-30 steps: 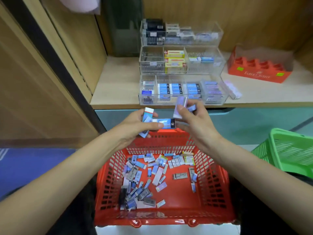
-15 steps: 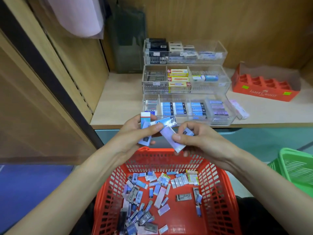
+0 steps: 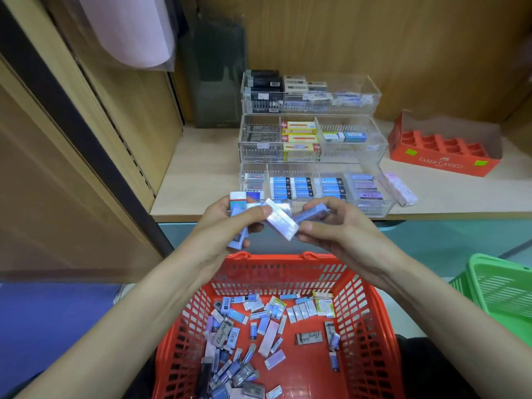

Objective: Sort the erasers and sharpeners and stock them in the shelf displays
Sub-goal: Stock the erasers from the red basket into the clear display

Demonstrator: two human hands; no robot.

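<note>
The pale wooden shelf (image 3: 201, 174) carries a clear stepped display (image 3: 345, 155) at its middle, the lowest step close to the front edge. A pink eraser pack (image 3: 398, 189) lies just beside the display's right front corner. A red cardboard tray (image 3: 443, 164) sits farther right. A dark panel (image 3: 214, 82) stands at the back, left of the display.

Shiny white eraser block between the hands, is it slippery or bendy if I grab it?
The shiny white rectangular eraser probably stays stiff: it looks straight though held only at its ends. Its glossy wrap glares, so it may be slippery. Probably light: the left hand and right hand hold it with just fingertips.
</note>
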